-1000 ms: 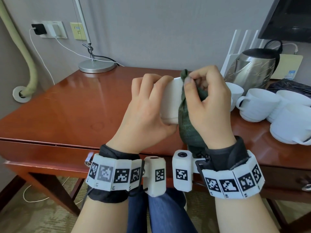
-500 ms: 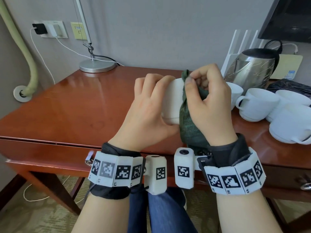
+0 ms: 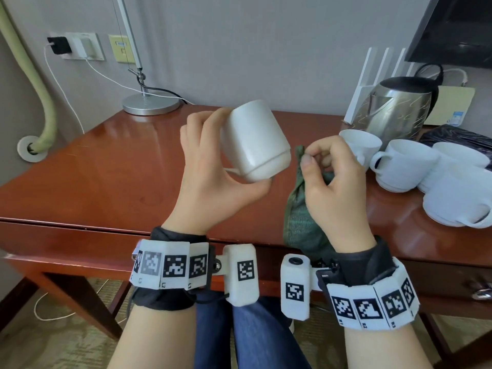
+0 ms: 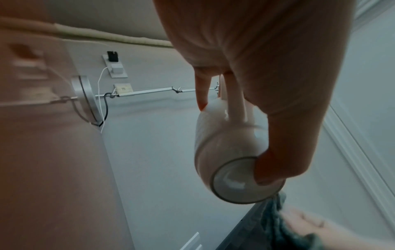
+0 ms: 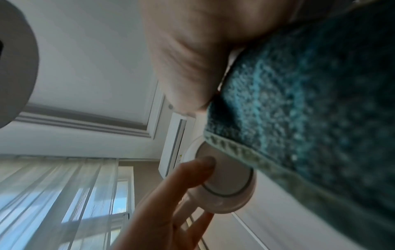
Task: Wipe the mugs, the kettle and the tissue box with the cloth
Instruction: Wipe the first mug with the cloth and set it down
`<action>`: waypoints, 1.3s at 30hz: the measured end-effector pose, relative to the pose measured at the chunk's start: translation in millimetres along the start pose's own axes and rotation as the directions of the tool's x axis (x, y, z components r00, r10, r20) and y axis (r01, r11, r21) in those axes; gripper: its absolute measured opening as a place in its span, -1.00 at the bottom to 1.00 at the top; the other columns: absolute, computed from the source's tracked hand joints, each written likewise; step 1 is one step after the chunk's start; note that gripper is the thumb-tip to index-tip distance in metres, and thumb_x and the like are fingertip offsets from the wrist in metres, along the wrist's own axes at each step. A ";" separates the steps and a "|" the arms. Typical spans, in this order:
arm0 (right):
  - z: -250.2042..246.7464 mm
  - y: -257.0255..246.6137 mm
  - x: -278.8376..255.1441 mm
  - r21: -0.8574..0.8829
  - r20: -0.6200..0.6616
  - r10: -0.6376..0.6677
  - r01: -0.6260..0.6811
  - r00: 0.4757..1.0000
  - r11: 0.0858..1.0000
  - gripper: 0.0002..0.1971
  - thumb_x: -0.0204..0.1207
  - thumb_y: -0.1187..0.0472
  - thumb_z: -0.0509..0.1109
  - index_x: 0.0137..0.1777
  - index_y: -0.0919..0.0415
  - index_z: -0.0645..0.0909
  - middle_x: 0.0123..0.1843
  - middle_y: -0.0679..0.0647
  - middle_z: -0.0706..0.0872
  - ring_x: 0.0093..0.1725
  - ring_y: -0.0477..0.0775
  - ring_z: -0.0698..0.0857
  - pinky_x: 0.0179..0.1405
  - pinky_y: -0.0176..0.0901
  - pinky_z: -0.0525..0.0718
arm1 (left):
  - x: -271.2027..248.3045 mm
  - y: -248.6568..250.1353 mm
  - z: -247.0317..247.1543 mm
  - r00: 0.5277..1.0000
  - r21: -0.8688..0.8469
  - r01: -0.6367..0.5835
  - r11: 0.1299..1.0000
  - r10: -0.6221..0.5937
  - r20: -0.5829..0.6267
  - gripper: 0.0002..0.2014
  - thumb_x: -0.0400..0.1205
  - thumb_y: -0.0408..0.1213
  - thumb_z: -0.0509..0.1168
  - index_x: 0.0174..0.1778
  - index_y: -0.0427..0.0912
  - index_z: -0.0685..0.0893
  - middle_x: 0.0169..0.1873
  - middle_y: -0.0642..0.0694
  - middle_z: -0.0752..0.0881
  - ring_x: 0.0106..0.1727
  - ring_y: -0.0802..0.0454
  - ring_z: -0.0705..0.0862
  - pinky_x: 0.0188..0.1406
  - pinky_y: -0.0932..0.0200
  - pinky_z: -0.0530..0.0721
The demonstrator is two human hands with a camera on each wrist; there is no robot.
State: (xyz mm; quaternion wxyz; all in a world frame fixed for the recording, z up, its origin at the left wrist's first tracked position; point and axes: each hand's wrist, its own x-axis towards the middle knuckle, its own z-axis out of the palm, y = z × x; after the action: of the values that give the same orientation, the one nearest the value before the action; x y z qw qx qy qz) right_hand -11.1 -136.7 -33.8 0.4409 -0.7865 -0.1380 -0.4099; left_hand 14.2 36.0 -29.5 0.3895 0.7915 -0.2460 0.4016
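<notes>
My left hand (image 3: 213, 166) grips a white mug (image 3: 255, 139) above the wooden table (image 3: 106, 169), tilted with its base toward me. The left wrist view shows my thumb on the mug (image 4: 230, 152) near its base ring and my fingers by the handle. My right hand (image 3: 310, 155) pinches a green cloth (image 3: 300, 209) just right of the mug, apart from it; the cloth hangs down to my wrist. The right wrist view shows the cloth (image 5: 310, 118) close up, with the mug's base (image 5: 226, 177) beyond. A steel kettle (image 3: 399, 110) stands at the back right.
Three more white mugs (image 3: 404, 163) stand grouped at the right, in front of the kettle. A dark patterned item (image 3: 458, 137) lies behind them. A lamp base (image 3: 150, 103) stands at the back left, with cables running to wall sockets.
The cloth and the mug have come apart. My left hand has lifted the mug up and left and tipped its base toward me. My right hand has drawn the cloth down and right.
</notes>
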 end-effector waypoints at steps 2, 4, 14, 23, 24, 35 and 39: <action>-2.1 -0.4 0.1 0.132 -0.055 0.105 -0.097 0.993 0.986 -0.82 0.58 0.34 0.26 -0.10 0.01 0.45 -0.21 -0.15 0.53 -0.23 -0.28 0.53 -0.16 -0.46 0.46 | 0.7 1.9 -1.6 0.999 -0.075 0.035 0.997 -0.036 -0.006 -0.12 0.22 -0.09 0.59 0.41 -0.38 0.45 0.21 -0.07 0.36 0.26 -0.06 0.40 0.30 0.08 0.49; -3.1 0.5 0.2 0.252 -0.065 0.234 -0.211 0.970 0.944 -0.78 0.65 0.33 0.24 -0.09 -0.05 0.44 -0.22 -0.13 0.52 -0.28 -0.31 0.52 -0.20 -0.45 0.47 | 0.3 3.7 -2.0 0.999 -0.129 0.047 0.991 -0.050 -0.016 -0.12 0.23 -0.03 0.55 0.42 -0.37 0.42 0.21 -0.05 0.35 0.27 0.03 0.41 0.32 0.01 0.52; -0.7 -4.5 0.1 0.548 0.156 0.448 -0.455 0.880 0.702 -0.94 0.57 0.25 0.31 -0.11 0.09 0.53 -0.18 0.02 0.67 -0.13 0.01 0.62 -0.04 -0.05 0.60 | -3.9 1.7 2.7 0.992 -0.316 0.109 0.943 -0.124 -0.030 -0.12 0.28 0.05 0.53 0.45 -0.28 0.38 0.24 0.07 0.34 0.35 0.09 0.45 0.35 0.19 0.56; 1.9 -9.6 -3.0 0.542 0.304 0.300 -0.423 0.904 0.726 -0.44 0.40 0.00 0.47 0.39 0.16 0.53 -0.19 -0.12 0.74 -0.06 -0.14 0.71 0.03 -0.25 0.62 | -4.3 3.0 2.5 0.964 -0.478 0.201 0.855 -0.261 -0.060 -0.08 0.30 0.05 0.47 0.57 -0.08 0.26 0.28 0.00 0.34 0.39 0.25 0.42 0.31 0.37 0.53; 4.0 -9.0 -2.5 0.549 0.343 0.291 -0.441 0.893 0.710 -0.34 0.38 0.00 0.51 0.46 0.23 0.48 -0.15 -0.01 0.77 -0.03 -0.13 0.71 0.06 -0.27 0.63 | -3.6 3.5 2.0 0.963 -0.508 0.207 0.836 -0.266 -0.046 -0.12 0.29 0.06 0.46 0.53 -0.01 0.27 0.31 -0.05 0.36 0.41 0.21 0.43 0.30 0.36 0.53; 0.5 -11.4 4.8 0.661 0.435 0.238 -0.488 0.868 0.571 -0.39 0.22 0.10 0.55 0.32 0.17 0.58 0.03 0.07 0.79 0.09 -0.04 0.72 0.04 -0.30 0.65 | 1.2 -3.3 -4.7 0.964 -0.645 0.265 0.717 -0.176 0.200 -0.08 0.32 -0.11 0.46 0.58 -0.21 0.20 0.29 -0.15 0.50 0.31 0.20 0.59 0.27 0.19 0.59; -6.4 -9.1 9.2 0.661 0.434 0.222 -0.476 0.873 0.580 -0.16 0.17 0.10 0.58 0.51 0.20 0.42 -0.01 0.21 0.78 0.07 -0.05 0.73 0.10 -0.22 0.67 | 7.8 -6.3 -10.7 0.954 -0.580 0.274 0.767 -0.142 0.263 -0.12 0.31 -0.10 0.51 0.53 -0.13 0.27 0.26 -0.15 0.53 0.31 0.07 0.60 0.36 -0.04 0.57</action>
State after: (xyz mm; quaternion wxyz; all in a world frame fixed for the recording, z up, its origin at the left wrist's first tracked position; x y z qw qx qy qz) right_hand -14.0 -138.0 -19.6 0.7708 -0.5974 -0.2009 -0.0931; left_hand 18.3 47.7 -21.6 0.6386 0.6825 -0.3112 0.1717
